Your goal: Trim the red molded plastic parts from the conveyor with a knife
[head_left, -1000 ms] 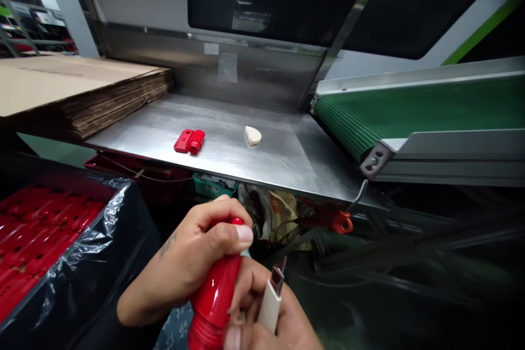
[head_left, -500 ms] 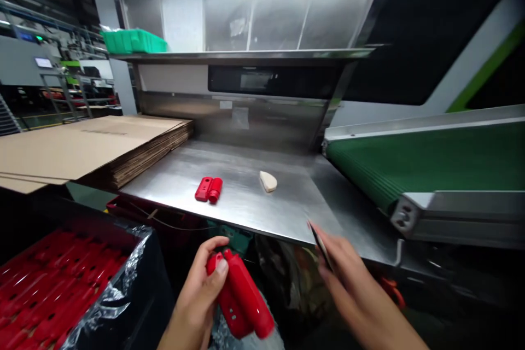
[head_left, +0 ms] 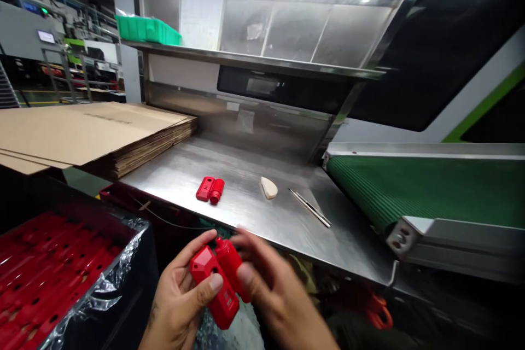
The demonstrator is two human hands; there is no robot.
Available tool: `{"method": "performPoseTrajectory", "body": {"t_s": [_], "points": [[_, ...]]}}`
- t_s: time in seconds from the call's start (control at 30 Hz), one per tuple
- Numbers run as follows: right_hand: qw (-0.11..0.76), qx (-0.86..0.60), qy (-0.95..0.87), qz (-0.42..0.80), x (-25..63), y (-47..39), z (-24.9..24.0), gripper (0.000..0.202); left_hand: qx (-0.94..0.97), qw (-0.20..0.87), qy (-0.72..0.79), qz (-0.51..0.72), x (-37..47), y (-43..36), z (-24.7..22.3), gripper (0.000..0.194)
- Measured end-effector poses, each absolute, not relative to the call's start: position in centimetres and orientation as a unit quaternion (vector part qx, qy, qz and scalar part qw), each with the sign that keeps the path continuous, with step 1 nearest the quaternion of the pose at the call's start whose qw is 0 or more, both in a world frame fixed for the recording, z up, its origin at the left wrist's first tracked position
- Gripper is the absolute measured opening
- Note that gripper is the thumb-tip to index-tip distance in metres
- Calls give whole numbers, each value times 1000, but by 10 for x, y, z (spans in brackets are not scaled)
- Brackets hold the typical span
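My left hand (head_left: 186,287) is closed on a glossy red plastic housing (head_left: 223,301), its thumb across the flat block side. The housing pairs that block with a cylinder ending in a narrow neck. My right hand (head_left: 274,290), somewhat blurred, has its thumb and fingers around the cylinder side. On the metal table lies a similar red housing (head_left: 210,190). To its right rests a cream-coloured half-round pad (head_left: 269,188). A slim metal tool (head_left: 310,208) with a dark pointed end lies further right; its exact kind is unclear.
Red parts (head_left: 53,273) fill a dark, plastic-lined box (head_left: 141,279) at lower left. Flat cardboard sheets (head_left: 94,131) are stacked on the left of the metal table (head_left: 238,167). A green conveyor belt (head_left: 443,186) stands right. A green bin (head_left: 147,30) sits on the shelf above.
My right hand has let go of the slim tool, now on the table, and moved left to the red housing. My left hand has turned the housing so its block face shows.
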State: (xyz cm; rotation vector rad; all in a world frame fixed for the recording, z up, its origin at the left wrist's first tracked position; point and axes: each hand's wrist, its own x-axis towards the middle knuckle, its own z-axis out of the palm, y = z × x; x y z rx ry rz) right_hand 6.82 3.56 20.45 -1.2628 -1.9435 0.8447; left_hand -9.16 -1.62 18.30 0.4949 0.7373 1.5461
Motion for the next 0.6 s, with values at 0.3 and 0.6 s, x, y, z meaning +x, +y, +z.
{"method": "performPoseTrajectory", "body": {"t_s": [0.3,0.6], "points": [[374,-493,-781,86,35,16,178,36,102,712,182,670,-87,-9,172,63],[117,-719,-677,-106,67,205,244,33,320,697,36,640,-97,-15,168,65]]}}
